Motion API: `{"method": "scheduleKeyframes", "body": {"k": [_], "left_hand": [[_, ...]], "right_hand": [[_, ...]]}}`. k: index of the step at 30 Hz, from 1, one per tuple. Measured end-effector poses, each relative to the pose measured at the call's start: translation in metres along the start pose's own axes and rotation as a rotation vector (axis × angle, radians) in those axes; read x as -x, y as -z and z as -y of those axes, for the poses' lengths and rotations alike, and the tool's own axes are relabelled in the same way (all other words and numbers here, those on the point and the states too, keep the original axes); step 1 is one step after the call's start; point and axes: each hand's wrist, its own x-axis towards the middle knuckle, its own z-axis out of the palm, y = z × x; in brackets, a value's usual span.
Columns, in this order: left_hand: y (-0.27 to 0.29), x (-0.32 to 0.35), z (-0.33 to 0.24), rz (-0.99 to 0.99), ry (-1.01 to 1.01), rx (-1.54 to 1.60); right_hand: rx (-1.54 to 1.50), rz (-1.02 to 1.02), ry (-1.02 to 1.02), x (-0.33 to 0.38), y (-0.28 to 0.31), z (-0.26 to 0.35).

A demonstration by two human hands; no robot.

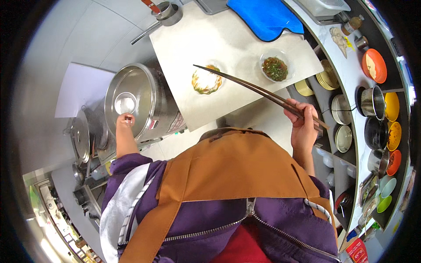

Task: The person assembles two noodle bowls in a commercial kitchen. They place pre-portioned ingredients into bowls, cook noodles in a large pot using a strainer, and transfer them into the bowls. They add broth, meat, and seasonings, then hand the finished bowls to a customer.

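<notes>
In the head view, the left hand point(126, 121) grips what looks like a ladle point(126, 102) at ten o'clock; the right hand point(303, 120) pinches chopsticks point(245, 83) at two o'clock. The chopsticks should handle light and stiff, best held near their thick ends.

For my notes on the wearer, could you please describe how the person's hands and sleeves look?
The left hand and right hand are gloveless, wrists bare. The left sleeve is purple with a white panel; the right sleeve shows purple too.
</notes>
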Motion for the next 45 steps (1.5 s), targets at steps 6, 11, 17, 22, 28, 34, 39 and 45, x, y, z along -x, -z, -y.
{"method": "scheduleKeyframes", "body": {"k": [6, 11, 17, 22, 28, 34, 39, 45], "left_hand": [[-0.052, 0.078, 0.048, 0.217, -0.083, 0.220], [-0.121, 0.164, 0.114, 0.550, -0.107, 0.058], [-0.214, 0.230, 0.200, 0.761, -0.106, -0.269], [-0.268, 0.256, 0.271, 0.877, -0.029, -0.407], [-0.300, 0.242, 0.344, 0.956, -0.148, -0.613], [-0.309, 0.191, 0.396, 0.792, -0.653, -0.975], [-0.318, 0.162, 0.408, 0.581, -1.166, -1.169], [-0.328, 0.166, 0.404, 0.533, -1.142, -1.168]], "right_hand": [[-0.152, -0.032, -0.057, -0.016, 0.028, -0.002], [-0.204, 0.076, 0.024, -0.018, 0.045, 0.019], [0.036, 0.151, 0.196, 0.003, 0.048, 0.040], [0.361, 0.046, 0.480, 0.022, 0.062, 0.039], [0.219, -0.202, 0.403, 0.015, 0.111, 0.016], [-0.319, -0.487, 0.148, -0.029, 0.187, -0.032], [-0.591, -0.569, -0.007, -0.030, 0.224, -0.064], [-0.692, -0.616, -0.048, -0.024, 0.241, -0.075]]}}
